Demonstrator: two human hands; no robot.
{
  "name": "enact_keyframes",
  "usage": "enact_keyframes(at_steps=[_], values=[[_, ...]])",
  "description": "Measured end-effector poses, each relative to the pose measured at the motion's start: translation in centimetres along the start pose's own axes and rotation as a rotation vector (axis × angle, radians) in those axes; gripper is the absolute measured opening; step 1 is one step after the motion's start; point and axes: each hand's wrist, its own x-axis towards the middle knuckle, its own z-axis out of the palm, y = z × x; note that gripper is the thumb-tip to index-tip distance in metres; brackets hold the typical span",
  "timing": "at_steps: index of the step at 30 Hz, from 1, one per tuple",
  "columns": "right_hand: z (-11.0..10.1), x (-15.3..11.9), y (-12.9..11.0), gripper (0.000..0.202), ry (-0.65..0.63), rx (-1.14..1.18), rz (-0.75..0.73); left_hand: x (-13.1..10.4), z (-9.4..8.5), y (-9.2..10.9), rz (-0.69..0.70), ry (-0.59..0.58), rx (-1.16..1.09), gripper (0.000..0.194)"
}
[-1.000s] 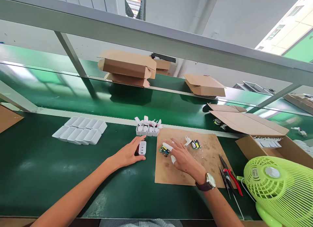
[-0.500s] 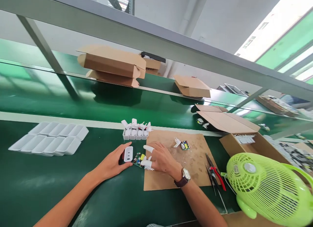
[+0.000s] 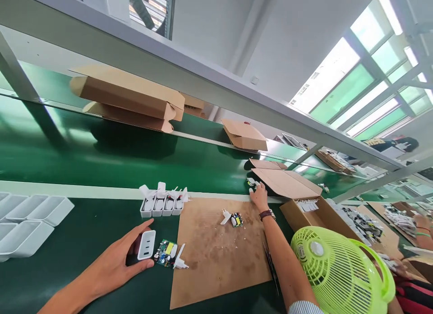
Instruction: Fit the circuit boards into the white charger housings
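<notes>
Green and glossy, the table (image 3: 98,214) carries a white slotted housing (image 3: 147,245) inside the curve of the left hand (image 3: 113,260), which holds it between thumb and fingers with the slots facing up. Just beside the thumb tip, to its right, lies a circuit board (image 3: 165,253) with a yellow part, its white plug piece (image 3: 181,259) reaching onto the edge of the brown paper (image 3: 216,264).

A moment ago the right hand was at that board; now the board lies free of both hands, close to the housing, and the right hand (image 3: 259,197) has reached forward to a small board (image 3: 251,182) by the pale rail. Its fingers are drawn close at this piece, but whether they grip it I cannot tell. That seems to leave the first board set down, with only the housing surely held.

Beyond the left hand stands a row of filled housings (image 3: 163,206); to its left are white trays (image 3: 37,210). Between the hands, on the paper, sits another board (image 3: 237,219). Right of the right forearm are an open carton (image 3: 301,214) and a green fan (image 3: 338,269).
</notes>
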Motion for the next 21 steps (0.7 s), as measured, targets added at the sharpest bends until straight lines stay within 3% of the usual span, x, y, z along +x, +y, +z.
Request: enact_keyframes(at_steps=[5, 9, 14, 18, 21], values=[[0.0, 1.9, 0.5, 0.032, 0.025, 0.106, 0.079, -0.1, 0.3, 0.1, -0.021, 0.041, -0.02, 0.075], [-0.3, 1.3, 0.2, 0.027, 0.021, 0.198, 0.129, 0.1, 0.0, -0.3, -0.01, -0.006, 0.004, 0.078], [-2.5, -3.5, -0.4, 0.036, -0.054, 0.336, 0.112, 0.3, -0.5, 0.1, -0.007, -0.036, 0.039, 0.079], [-5.0, -7.8, -1.0, 0.028, -0.169, 0.393, 0.097, 0.4, -0.7, 0.4, -0.003, -0.046, 0.058, 0.079], [-6.3, -9.6, -1.7, 0.025, -0.238, 0.395, 0.097, 0.6, -0.9, 0.2, 0.019, -0.079, 0.077, 0.079]])
